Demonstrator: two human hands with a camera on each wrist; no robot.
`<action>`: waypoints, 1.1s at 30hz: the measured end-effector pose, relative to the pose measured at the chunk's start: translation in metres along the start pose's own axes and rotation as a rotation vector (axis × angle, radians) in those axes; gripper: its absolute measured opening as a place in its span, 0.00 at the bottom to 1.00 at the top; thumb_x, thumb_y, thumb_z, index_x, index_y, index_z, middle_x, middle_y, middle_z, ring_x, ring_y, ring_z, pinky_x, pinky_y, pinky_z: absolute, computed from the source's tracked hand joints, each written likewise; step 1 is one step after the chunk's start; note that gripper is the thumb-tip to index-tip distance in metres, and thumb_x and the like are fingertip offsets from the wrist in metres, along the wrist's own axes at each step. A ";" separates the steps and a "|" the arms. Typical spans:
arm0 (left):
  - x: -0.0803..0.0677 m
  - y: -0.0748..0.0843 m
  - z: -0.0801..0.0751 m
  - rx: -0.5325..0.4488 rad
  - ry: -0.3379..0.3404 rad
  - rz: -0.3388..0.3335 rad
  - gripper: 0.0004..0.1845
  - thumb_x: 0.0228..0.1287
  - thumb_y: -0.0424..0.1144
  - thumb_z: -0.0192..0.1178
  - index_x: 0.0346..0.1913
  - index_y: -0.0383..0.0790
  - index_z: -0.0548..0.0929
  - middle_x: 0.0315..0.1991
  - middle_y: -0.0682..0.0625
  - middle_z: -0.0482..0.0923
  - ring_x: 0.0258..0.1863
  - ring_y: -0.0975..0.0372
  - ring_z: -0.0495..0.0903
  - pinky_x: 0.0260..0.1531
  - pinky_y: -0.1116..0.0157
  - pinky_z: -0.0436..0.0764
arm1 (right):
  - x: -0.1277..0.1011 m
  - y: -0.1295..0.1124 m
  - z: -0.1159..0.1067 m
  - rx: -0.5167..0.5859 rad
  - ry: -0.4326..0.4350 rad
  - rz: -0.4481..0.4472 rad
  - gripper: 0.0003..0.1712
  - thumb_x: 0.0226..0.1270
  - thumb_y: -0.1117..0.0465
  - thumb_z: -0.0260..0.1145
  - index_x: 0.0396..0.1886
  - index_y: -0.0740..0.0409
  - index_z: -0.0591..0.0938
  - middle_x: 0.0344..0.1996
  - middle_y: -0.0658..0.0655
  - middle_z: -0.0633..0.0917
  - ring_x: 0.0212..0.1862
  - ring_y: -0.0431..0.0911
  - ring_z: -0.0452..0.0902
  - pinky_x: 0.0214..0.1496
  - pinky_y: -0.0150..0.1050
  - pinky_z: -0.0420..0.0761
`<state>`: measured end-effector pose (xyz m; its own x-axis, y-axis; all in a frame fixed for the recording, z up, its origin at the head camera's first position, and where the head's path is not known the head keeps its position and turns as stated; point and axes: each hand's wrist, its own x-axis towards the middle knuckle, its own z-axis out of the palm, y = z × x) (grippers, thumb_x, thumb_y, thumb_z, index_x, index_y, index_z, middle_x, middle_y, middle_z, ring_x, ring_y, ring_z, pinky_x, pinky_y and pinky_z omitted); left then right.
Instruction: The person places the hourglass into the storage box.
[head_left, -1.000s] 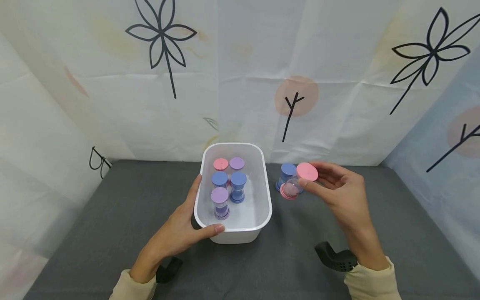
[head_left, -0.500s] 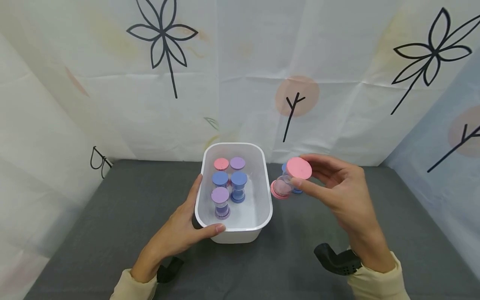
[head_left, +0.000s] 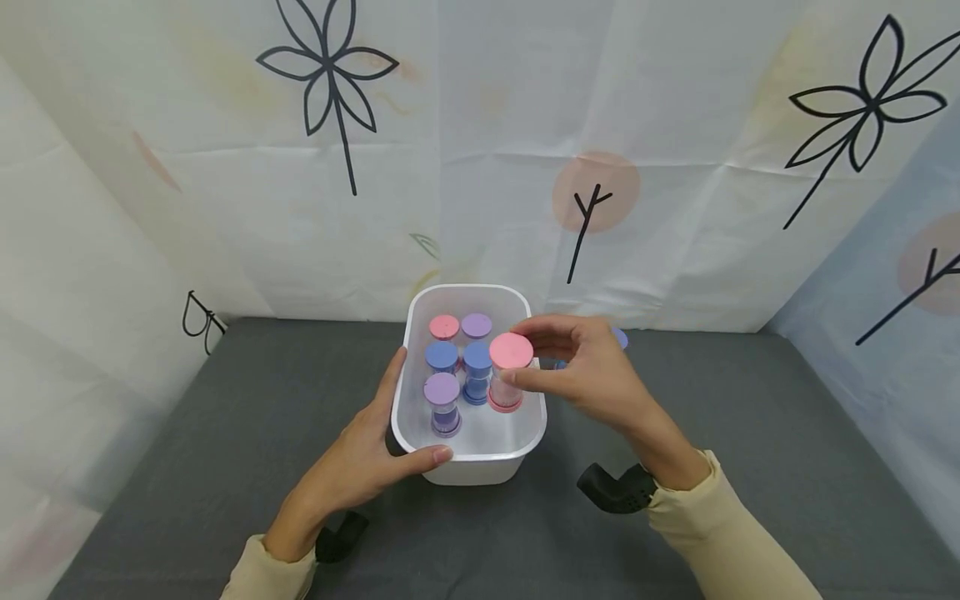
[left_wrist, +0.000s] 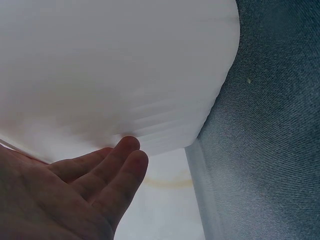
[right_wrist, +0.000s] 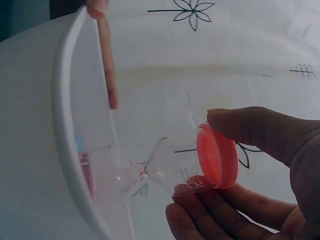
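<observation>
The right hand (head_left: pixel 592 375) pinches the pink-capped sand timer (head_left: pixel 508 382) by its upper cap, thumb on one side and fingertips on the other, as the right wrist view confirms (right_wrist: pixel 215 162). The timer's long axis runs close to upright, tilted only slightly, with its lower pink cap inside the white tub (head_left: pixel 532 433) at the right-hand side, near the right wall. Whether that lower cap rests on the tub floor or hangs just above it cannot be told. The timer lies to the left of the holding hand and just beyond its fingertips — the hand reaches in over the right rim. The left hand (head_left: pixel 360 458) grips the tub at its near left corner, thumb over the rim and fingers against the outer wall (left_wrist: pixel 100 170); it is nearer the tub but holds no timer. Five timers already stand upright in the tub in two columns: pink (head_left: pixel 444 327) and purple (head_left: pixel 476 325) at the back, two blue (head_left: pixel 441 356) (head_left: pixel 477 357) in the middle, one purple (head_left: pixel 442 390) at the front left. The held timer sits just right of the blue one in the middle row, apart from it. One blue timer (head_left: pixel 619 337) remains on the grey table (head_left: pixel 750 433) — mostly hidden behind the right hand.
</observation>
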<state>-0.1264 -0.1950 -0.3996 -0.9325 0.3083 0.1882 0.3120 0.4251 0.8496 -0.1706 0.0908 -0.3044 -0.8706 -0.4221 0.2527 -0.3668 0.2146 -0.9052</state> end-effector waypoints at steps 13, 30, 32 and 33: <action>0.000 -0.002 -0.001 0.001 -0.006 0.015 0.65 0.55 0.54 0.76 0.82 0.60 0.35 0.74 0.53 0.64 0.68 0.54 0.68 0.64 0.40 0.63 | 0.023 0.016 0.024 -0.167 -0.091 0.022 0.22 0.50 0.65 0.82 0.47 0.63 0.87 0.40 0.54 0.88 0.44 0.46 0.86 0.53 0.43 0.82; 0.000 0.001 -0.001 0.013 -0.011 -0.017 0.66 0.54 0.55 0.76 0.82 0.62 0.35 0.75 0.52 0.63 0.68 0.52 0.69 0.63 0.39 0.65 | 0.033 0.019 0.036 -0.498 -0.205 0.092 0.17 0.48 0.61 0.82 0.40 0.56 0.88 0.32 0.46 0.87 0.39 0.41 0.83 0.48 0.43 0.80; 0.000 0.001 -0.001 0.023 -0.011 -0.024 0.65 0.54 0.56 0.76 0.82 0.63 0.35 0.75 0.51 0.63 0.68 0.52 0.70 0.62 0.39 0.65 | 0.034 0.018 0.037 -0.534 -0.217 0.095 0.18 0.48 0.61 0.82 0.40 0.57 0.88 0.32 0.46 0.87 0.38 0.41 0.82 0.48 0.43 0.80; 0.000 0.001 -0.001 0.026 -0.013 -0.024 0.65 0.55 0.56 0.76 0.82 0.63 0.35 0.75 0.51 0.63 0.67 0.52 0.70 0.62 0.39 0.66 | 0.034 0.019 0.038 -0.550 -0.224 0.097 0.19 0.48 0.61 0.82 0.41 0.58 0.88 0.32 0.47 0.87 0.39 0.42 0.83 0.48 0.43 0.80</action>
<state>-0.1263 -0.1957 -0.3985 -0.9375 0.3083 0.1615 0.2943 0.4546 0.8406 -0.1946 0.0471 -0.3256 -0.8402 -0.5403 0.0460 -0.4571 0.6600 -0.5962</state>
